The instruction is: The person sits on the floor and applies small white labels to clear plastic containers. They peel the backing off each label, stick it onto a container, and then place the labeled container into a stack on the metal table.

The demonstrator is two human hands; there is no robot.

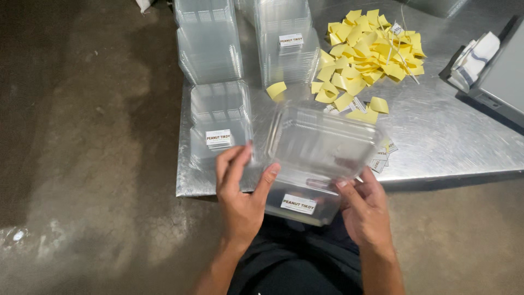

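Floor point(82, 164): bare grey concrete, stained, taking up the left half of view and the strip under the worktop edge

Worktop point(458, 131): brushed metal sheet, scuffed, corner toward the person

Stacks of clear boxes point(210, 49): several nested piles at the back left of the worktop; two piles show a white label on top, so labelling looks well under way, judged by those piles

Open clear box point(322, 147): held over the near edge of the worktop, lid up, white label already on its front

Yellow backing slips point(365, 54): large loose heap, back right, peeled; a few white labels point(379, 161) lie near the edge, seemingly unused

Left hand point(240, 191): grip clamped on the box's left side
Right hand point(365, 210): grip clamped on its lower right corner
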